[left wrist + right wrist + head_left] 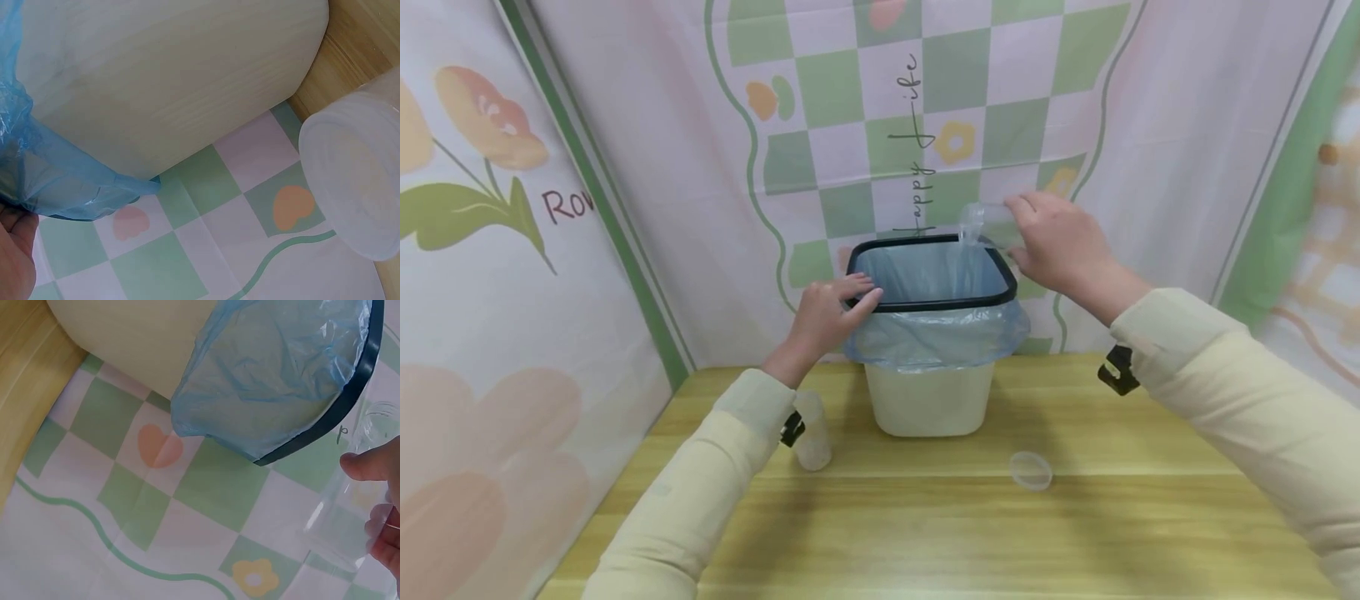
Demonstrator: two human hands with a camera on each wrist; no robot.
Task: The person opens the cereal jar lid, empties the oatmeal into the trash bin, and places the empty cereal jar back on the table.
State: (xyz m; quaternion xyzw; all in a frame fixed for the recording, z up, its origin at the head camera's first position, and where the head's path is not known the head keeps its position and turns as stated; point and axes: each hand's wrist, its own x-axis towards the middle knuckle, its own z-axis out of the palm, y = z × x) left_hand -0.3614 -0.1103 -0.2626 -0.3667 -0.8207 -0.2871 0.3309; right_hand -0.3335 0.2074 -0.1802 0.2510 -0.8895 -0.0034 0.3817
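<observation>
Two hands [829,315] [1063,243] and two containers [997,227] [814,446] are showing. One bin [931,404], one bag [936,337] and one loose lid [1031,471] are appearing.

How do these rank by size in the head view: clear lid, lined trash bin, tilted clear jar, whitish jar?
1. Lined trash bin
2. Tilted clear jar and whitish jar: unsure, both partly hidden
3. Clear lid

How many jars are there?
2: a clear jar in the right hand by the bin; a whitish jar on the table, left of the bin. Others may be hidden.
</observation>
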